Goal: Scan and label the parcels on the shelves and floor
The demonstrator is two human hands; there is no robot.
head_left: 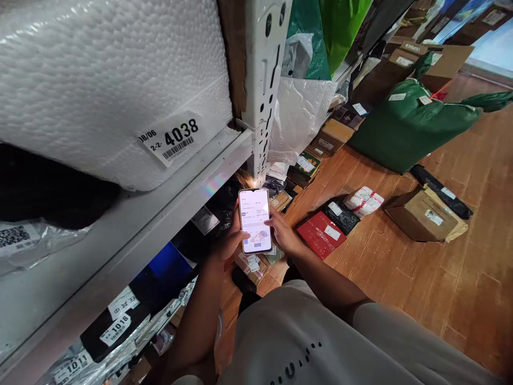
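Upright in front of my body is a smartphone (255, 220) with a lit screen; a bright light shines from its top edge. My left hand (230, 239) grips its left side, the thumb lying over the lower screen. On the right side, my right hand (282, 233) holds it too, with the thumb at the screen's edge. The fingers behind the phone are hidden. Close to the phone's top stands the white perforated shelf post (262, 101). The screen's writing is too small to read.
At left, a white foam-wrapped parcel (116, 91) marked 4038 sits on a metal shelf (188, 184). Labelled packages fill the level below. On the wooden floor (385, 278) lie a red parcel (320, 235), a cardboard box (420, 214) and a large green sack (409, 125).
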